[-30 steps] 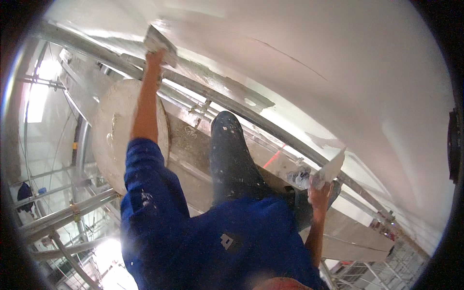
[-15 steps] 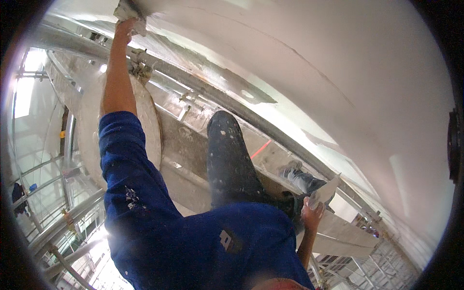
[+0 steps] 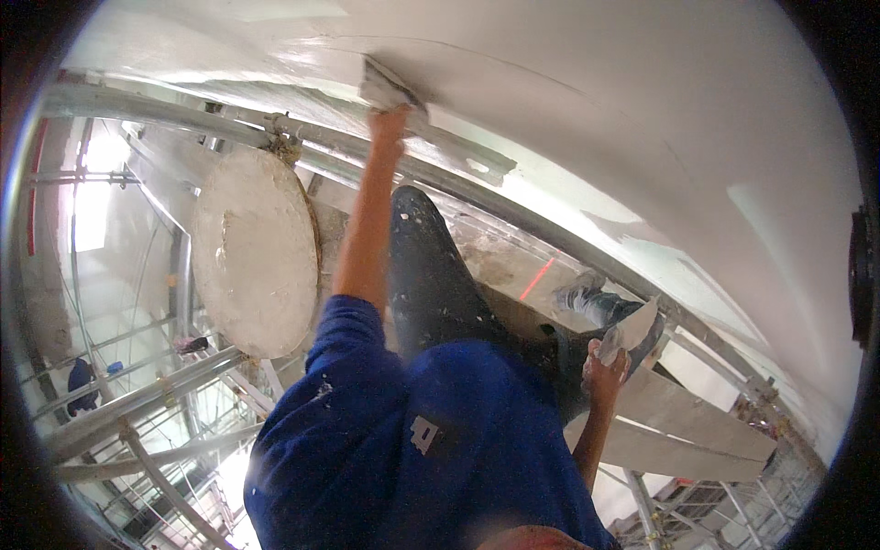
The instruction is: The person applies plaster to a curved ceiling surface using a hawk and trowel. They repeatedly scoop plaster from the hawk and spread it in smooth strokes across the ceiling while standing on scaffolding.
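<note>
My left hand reaches up, its fingers wrapped round a wide, flat spreader smeared with pale filler. The spreader's blade lies against a large, curved white surface, close to a greyish patch along its lower edge. Low on the right, my right hand grips a second flat scraper with a pale, pointed blade. That scraper stays apart from the white surface, beside my bent leg. Left of my left forearm is a round off-white board with ridges of filler on it.
A long metal scaffold tube runs below the curved surface. My dark, paint-spotted trousers are above planks, one of them reaching to the right. More scaffold tubes and a drop lie at the lower left. A red strip crosses the planking.
My left hand has swept right along the white surface with the spreader, uncovering more of the round board. My view has shifted slightly; my right hand still holds its scraper low.
</note>
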The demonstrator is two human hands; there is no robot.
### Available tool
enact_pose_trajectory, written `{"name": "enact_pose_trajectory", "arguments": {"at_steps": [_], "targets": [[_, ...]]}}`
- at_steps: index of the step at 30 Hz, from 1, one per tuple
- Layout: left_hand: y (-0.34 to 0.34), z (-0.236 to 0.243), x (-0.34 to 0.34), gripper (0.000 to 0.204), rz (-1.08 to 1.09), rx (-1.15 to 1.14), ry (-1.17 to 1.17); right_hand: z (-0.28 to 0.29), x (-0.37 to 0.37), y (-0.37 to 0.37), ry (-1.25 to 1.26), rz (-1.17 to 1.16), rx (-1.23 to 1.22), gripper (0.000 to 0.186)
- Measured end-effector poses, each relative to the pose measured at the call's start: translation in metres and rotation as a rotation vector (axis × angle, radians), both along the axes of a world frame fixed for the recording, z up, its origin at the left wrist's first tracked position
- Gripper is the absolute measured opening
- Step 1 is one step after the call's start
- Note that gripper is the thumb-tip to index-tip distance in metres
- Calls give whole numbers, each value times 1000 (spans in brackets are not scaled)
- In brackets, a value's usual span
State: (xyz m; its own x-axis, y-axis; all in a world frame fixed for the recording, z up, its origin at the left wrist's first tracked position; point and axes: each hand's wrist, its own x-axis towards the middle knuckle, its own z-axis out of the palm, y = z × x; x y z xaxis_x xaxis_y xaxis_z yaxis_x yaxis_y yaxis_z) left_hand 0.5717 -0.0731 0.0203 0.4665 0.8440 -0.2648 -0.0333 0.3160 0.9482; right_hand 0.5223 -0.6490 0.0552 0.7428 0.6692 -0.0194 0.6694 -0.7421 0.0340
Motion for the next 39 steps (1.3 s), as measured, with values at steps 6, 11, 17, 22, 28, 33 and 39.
{"name": "enact_pose_trajectory", "arguments": {"at_steps": [6,11,17,22,28,33,39], "targets": [[-173,4,58,24,-62,192,-49,-33,-8,-60,617,-640,374,53],[-301,47,91,17,-137,77,-143,23,-5,-63,721,-1008,547,42],[-411,51,126,25,-125,394,-51,-44,-34,-133,685,-1110,635,47],[-477,76,131,24,-340,370,-67,-40,-39,-140,464,-817,416,50],[-431,153,62,29,-1270,917,-106,-53,-2,-130,405,-590,303,47],[-372,181,13,37,-1634,1333,-401,-6,39,-63,209,-221,552,36],[-287,221,-18,51,-1236,1567,61,81,47,43,-502,300,256,27]]}}
